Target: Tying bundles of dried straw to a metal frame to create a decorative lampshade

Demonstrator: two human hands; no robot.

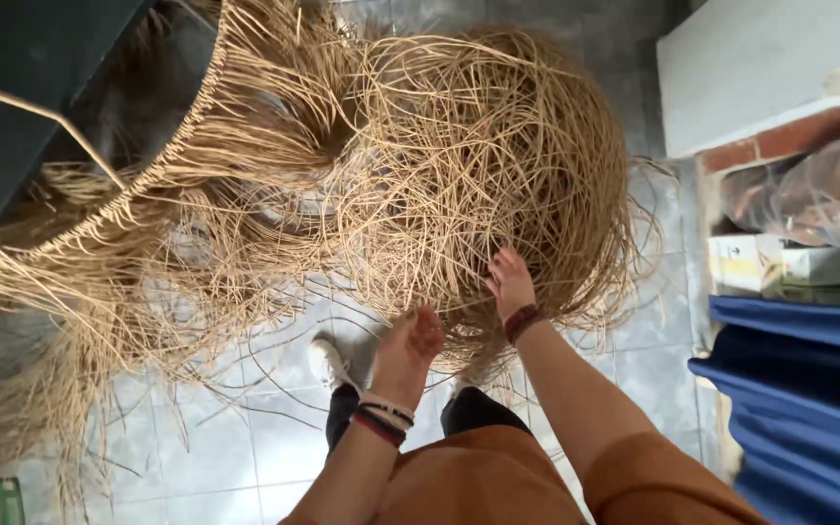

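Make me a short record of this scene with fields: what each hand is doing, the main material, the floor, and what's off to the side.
left hand: closed on strands at the lower edge of the fibre tangle, beaded bracelets on the wrist
right hand: fingers pushed into the same tangle, dark red band on the wrist
material: pale straw-coloured strands, a loose round mass, more hanging from a woven rim
floor: grey tiles
side: blue fabric, clear plastic bag

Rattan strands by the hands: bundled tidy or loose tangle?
Loose tangle: the rattan strands loop and cross every way, ends splaying out; both hands reach into them.
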